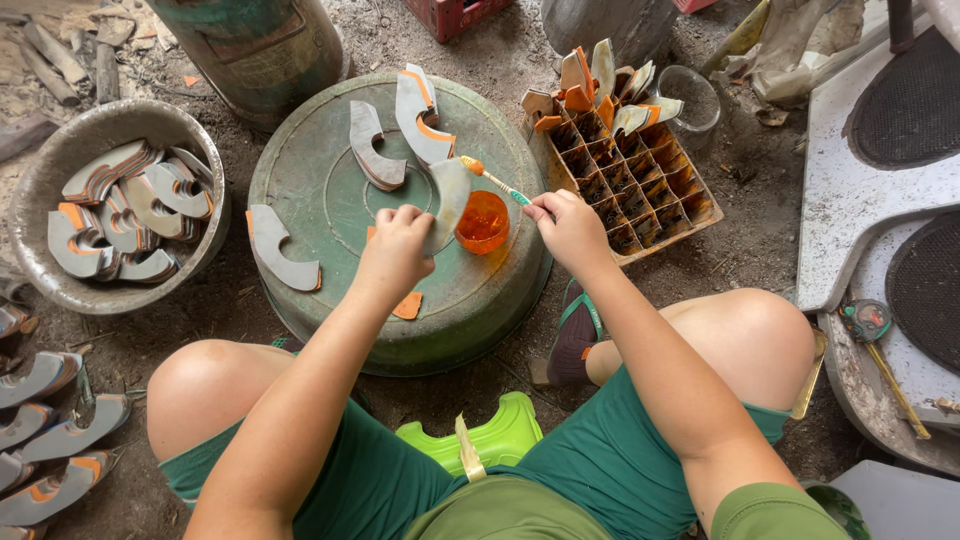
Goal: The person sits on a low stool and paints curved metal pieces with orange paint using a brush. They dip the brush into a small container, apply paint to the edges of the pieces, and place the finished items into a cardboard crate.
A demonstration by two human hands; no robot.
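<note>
Grey curved piece pinched in the left hand; right hand grips a brush above an orange cup.

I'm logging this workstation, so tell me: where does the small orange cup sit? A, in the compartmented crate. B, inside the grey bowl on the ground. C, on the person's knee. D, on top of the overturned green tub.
D: the orange cup stands on the flat top of the overturned green tub, between the left hand and the right hand.

Grey bowl of curved pieces, divided crate, green stool, red crate.
</note>
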